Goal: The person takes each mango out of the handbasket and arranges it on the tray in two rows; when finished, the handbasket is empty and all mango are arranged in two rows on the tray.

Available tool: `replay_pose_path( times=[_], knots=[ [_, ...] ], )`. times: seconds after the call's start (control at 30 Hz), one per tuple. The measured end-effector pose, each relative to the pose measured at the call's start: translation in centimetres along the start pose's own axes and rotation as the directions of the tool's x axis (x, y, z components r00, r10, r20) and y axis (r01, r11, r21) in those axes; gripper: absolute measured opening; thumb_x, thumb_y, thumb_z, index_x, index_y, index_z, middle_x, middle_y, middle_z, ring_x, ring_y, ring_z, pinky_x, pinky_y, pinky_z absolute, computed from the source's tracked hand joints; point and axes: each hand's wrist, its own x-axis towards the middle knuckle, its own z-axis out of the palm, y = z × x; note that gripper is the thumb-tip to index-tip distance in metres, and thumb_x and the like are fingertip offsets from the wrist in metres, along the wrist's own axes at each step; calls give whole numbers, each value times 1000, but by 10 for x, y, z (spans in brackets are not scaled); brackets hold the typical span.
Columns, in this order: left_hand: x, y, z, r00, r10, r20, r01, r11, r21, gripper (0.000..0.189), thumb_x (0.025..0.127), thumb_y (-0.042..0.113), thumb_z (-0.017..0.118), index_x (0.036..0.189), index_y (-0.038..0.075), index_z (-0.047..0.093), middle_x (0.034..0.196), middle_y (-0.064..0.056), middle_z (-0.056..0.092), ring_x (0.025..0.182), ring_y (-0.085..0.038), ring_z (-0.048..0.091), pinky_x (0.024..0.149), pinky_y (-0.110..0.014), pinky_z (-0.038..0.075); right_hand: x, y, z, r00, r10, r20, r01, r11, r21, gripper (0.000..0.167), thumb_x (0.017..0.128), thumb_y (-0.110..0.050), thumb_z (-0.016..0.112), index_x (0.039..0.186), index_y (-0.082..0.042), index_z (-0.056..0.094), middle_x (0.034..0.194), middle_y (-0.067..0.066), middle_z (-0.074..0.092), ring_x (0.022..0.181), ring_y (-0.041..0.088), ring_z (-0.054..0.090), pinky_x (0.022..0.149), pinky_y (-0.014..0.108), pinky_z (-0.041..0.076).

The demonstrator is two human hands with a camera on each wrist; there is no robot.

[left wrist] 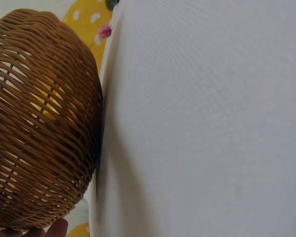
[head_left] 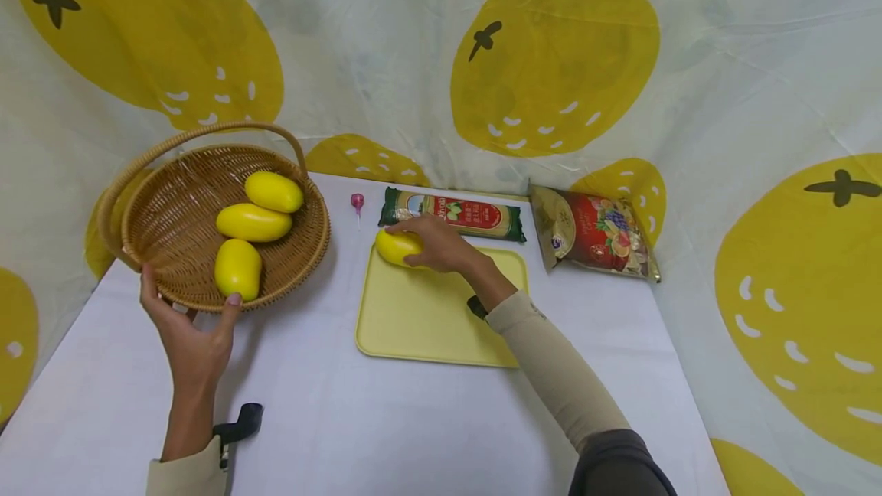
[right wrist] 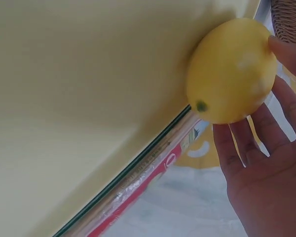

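My left hand (head_left: 195,343) grips the near rim of a wicker basket (head_left: 165,251), thumb at the rim and fingers at its left and underneath. The basket tilts toward me, its arched handle upright. Several yellow mangoes (head_left: 253,223) lie inside it; in the left wrist view the basket's woven underside (left wrist: 44,118) hides most of them. My right hand (head_left: 444,243) holds another yellow mango (right wrist: 232,71) between thumb and fingers. That mango is over the far left corner of a pale yellow tray (head_left: 441,312); whether it touches the tray I cannot tell.
Behind the tray lies a pasta packet (head_left: 475,214) in green and red wrapping. A pink lollipop (head_left: 357,202) lies between basket and packet. At the back right is a red and gold bag (head_left: 596,232). A fruit-print curtain (head_left: 372,60) hangs behind the white-covered table (head_left: 310,404).
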Motion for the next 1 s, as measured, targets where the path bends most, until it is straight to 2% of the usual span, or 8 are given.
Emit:
replay_pose_path(
  times=[0.2, 0.3, 0.37, 0.53, 0.6, 0.77, 0.9, 1.0],
  knots=[
    [-1, 0, 0, 1000, 10, 2, -10, 1000, -7, 110, 83, 11, 77, 170, 20, 11, 176, 0, 12, 159, -29, 26, 129, -44, 28, 1, -6, -7, 998, -24, -62, 25, 999, 22, 54, 94, -16, 80, 146, -14, 66, 149, 5, 66, 139, 29, 58, 118, 47, 44],
    [-1, 1, 0, 1000, 7, 0, -7, 1000, -2, 109, 83, 11, 77, 170, 20, 11, 176, 0, 12, 159, -29, 26, 129, -44, 28, 3, -17, -15, 993, -39, -110, 43, 998, 43, 54, 94, -18, 80, 146, -15, 66, 148, 5, 66, 138, 31, 57, 119, 49, 42],
    [-1, 2, 0, 1000, 4, -2, -4, 1000, -2, 109, 84, 12, 77, 170, 20, 11, 176, 0, 12, 159, -29, 26, 129, -45, 27, 5, -26, -20, 989, -34, -146, 40, 998, 41, 54, 95, -21, 81, 146, -18, 65, 148, 3, 66, 138, 30, 56, 123, 49, 37],
    [0, 0, 1, 1000, 4, -4, -4, 1000, -10, 109, 83, 11, 77, 170, 19, 11, 176, 0, 13, 159, -29, 26, 130, -47, 27, 15, -54, -31, 972, -61, -226, 69, 997, 31, 52, 95, -27, 81, 145, -22, 66, 146, -3, 67, 140, 22, 56, 125, 45, 35],
    [0, 0, 1, 1000, 4, -5, -4, 1000, -12, 109, 83, 11, 77, 170, 20, 12, 176, 0, 13, 159, -29, 27, 130, -48, 27, 21, -65, -34, 963, -93, -254, 102, 994, 25, 52, 95, -28, 81, 145, -21, 67, 146, -3, 68, 140, 21, 57, 122, 43, 39],
    [0, -1, 0, 1000, 2, -6, -3, 1000, -11, 109, 83, 11, 77, 170, 21, 12, 176, 1, 13, 158, -29, 27, 129, -47, 28, 39, -86, -33, 935, -161, -317, 172, 985, 5, 55, 93, -29, 83, 145, -19, 66, 146, -1, 68, 140, 20, 58, 128, 40, 33],
    [0, -2, 0, 1000, -3, -7, 3, 1000, -4, 109, 83, 11, 77, 170, 21, 12, 176, 1, 13, 158, -29, 27, 129, -46, 28, 53, -98, -27, 916, -193, -352, 203, 979, -11, 58, 92, -28, 85, 145, -18, 66, 145, 0, 68, 131, 20, 62, 120, 35, 41],
    [0, -3, 0, 1000, -7, -5, 7, 1000, 0, 110, 83, 11, 77, 170, 21, 11, 176, 1, 13, 158, -29, 27, 128, -45, 28, 63, -105, -20, 913, -202, -355, 212, 977, -12, 59, 93, -30, 84, 147, -17, 64, 147, 0, 66, 129, 20, 62, 111, 32, 47]
  ],
)
